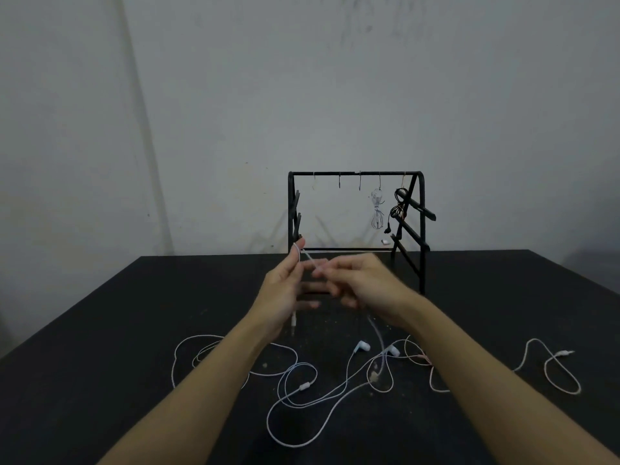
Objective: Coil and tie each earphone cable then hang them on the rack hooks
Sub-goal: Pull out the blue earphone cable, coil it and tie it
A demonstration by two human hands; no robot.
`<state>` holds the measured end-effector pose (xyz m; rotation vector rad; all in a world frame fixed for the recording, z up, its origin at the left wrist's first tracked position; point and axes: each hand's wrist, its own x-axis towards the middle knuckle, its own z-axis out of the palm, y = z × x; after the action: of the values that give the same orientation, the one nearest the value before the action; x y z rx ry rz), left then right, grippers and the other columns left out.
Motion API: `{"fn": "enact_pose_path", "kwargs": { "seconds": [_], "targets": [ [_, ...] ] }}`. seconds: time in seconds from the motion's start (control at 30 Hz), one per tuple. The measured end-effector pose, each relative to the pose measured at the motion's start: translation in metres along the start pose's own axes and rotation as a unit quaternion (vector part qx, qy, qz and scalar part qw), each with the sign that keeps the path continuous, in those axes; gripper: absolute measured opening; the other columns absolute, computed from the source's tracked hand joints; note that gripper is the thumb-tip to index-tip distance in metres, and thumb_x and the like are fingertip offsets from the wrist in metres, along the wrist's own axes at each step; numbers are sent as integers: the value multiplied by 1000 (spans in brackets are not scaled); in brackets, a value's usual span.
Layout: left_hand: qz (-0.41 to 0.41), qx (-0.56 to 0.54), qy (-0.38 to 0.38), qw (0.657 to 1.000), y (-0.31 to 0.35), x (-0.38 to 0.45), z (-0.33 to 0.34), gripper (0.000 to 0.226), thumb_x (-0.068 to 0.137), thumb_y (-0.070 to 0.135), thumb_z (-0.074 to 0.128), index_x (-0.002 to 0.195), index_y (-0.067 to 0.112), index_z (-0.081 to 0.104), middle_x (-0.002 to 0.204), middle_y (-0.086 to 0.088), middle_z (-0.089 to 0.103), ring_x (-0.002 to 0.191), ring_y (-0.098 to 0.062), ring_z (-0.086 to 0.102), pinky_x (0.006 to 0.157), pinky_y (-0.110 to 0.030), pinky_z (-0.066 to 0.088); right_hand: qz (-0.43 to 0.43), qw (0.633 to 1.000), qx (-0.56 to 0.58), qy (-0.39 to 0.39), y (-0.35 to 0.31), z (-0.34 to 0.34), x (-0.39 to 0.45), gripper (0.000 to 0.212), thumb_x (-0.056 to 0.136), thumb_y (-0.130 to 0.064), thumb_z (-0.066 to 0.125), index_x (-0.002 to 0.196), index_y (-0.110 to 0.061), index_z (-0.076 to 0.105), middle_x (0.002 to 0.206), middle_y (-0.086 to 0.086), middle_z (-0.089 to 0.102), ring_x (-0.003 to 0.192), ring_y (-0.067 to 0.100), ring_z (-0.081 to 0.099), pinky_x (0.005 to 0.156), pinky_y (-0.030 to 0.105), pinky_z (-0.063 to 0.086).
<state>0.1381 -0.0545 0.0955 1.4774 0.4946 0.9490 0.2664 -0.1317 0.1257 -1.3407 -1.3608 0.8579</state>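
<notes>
A loose white earphone cable (302, 401) sprawls over the black table (100, 330) in front of me, its two earbuds (362, 347) lying near my right forearm. My left hand (285, 290) is raised with fingers upright, and the cable runs over its fingertips while its plug hangs below the palm. My right hand (355, 283), blurred, pinches the same cable just to the right. Behind the hands stands a black rack (355, 174). A coiled white earphone (377, 209) and a coiled black earphone (397, 209) hang on its right-hand hooks.
A second, pinkish-white earphone cable (550, 367) lies loose on the table at the right, partly under my right forearm. Three hooks (339, 181) on the rack's left half hang bare. A grey wall rises close behind the table.
</notes>
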Motion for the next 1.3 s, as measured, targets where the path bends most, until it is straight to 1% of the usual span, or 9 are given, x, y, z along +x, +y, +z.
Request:
{"fn": "enact_pose_path", "kwargs": {
  "seconds": [0.17, 0.37, 0.57, 0.7, 0.77, 0.87, 1.07, 1.17, 1.3],
  "targets": [
    [-15, -190, 65, 980, 11, 6, 5, 40, 102, 18, 29, 141, 27, 31, 108, 3, 67, 62, -12, 68, 52, -22, 54, 7, 997, -40, -70, 25, 24, -8, 21, 99, -13, 43, 105, -4, 61, 60, 0, 55, 33, 4, 41, 34, 14, 29],
    [-19, -146, 65, 987, 15, 8, -20, 41, 101, 16, 32, 142, 24, 33, 100, 3, 67, 35, -2, 24, 34, -12, 22, 81, 979, -132, -131, 47, 5, -19, 28, 97, -26, 47, 74, -15, 61, 51, -8, 47, 40, 0, 38, 43, 14, 30],
    [-111, 125, -115, 979, 1, -5, -25, 40, 100, 15, 35, 140, 21, 37, 100, -5, 70, 35, -3, 26, 33, -14, 23, -17, 991, -133, 11, 28, -27, -6, 20, 88, -7, 57, 72, -15, 66, 55, -11, 55, 51, 0, 48, 50, 12, 37],
    [-201, 80, -278, 936, 5, -12, -16, 35, 96, 7, 38, 123, 21, 55, 83, -1, 70, 32, 0, 24, 32, -12, 18, -120, 973, -196, 25, 23, -28, 5, 11, 87, -13, 63, 92, -17, 73, 86, -5, 72, 83, 8, 67, 79, 23, 54],
    [-193, 5, -295, 936, 7, -11, -13, 38, 92, 8, 41, 124, 23, 55, 79, 0, 69, 31, 2, 23, 30, -11, 16, -130, 976, -169, 47, 25, -25, 5, 15, 88, -13, 62, 99, -13, 72, 83, -11, 72, 80, 2, 68, 76, 21, 55],
    [-164, -48, -225, 959, 7, -8, -16, 41, 90, 10, 42, 126, 27, 53, 82, -4, 70, 30, 2, 23, 30, -10, 17, -111, 981, -144, 74, 34, -25, 3, 17, 91, -12, 58, 102, -7, 70, 53, -20, 62, 48, -8, 54, 48, 7, 41],
    [-49, 127, -3, 991, -13, 0, -16, 40, 101, 24, 35, 140, 31, 36, 111, 0, 69, 35, -7, 41, 37, -18, 33, 21, 998, -58, 26, 35, -17, -3, 20, 95, -15, 52, 91, -3, 67, 61, 3, 55, 39, 7, 46, 38, 18, 34],
    [-29, 33, 54, 998, -17, 5, -14, 44, 101, 19, 33, 144, 30, 27, 128, -5, 58, 54, -16, 67, 48, -21, 53, 42, 995, 10, -87, 32, 4, -12, 20, 96, -13, 48, 107, -4, 62, 65, 2, 58, 42, 9, 49, 38, 17, 38],
    [-31, -134, 102, 985, -11, 11, -12, 46, 101, 11, 31, 144, 24, 27, 112, -2, 63, 62, -16, 70, 53, -20, 55, 58, 987, 7, -148, 44, 18, -16, 28, 98, -15, 45, 123, -18, 57, 66, 0, 59, 43, 6, 51, 39, 15, 39]
  ]
}}
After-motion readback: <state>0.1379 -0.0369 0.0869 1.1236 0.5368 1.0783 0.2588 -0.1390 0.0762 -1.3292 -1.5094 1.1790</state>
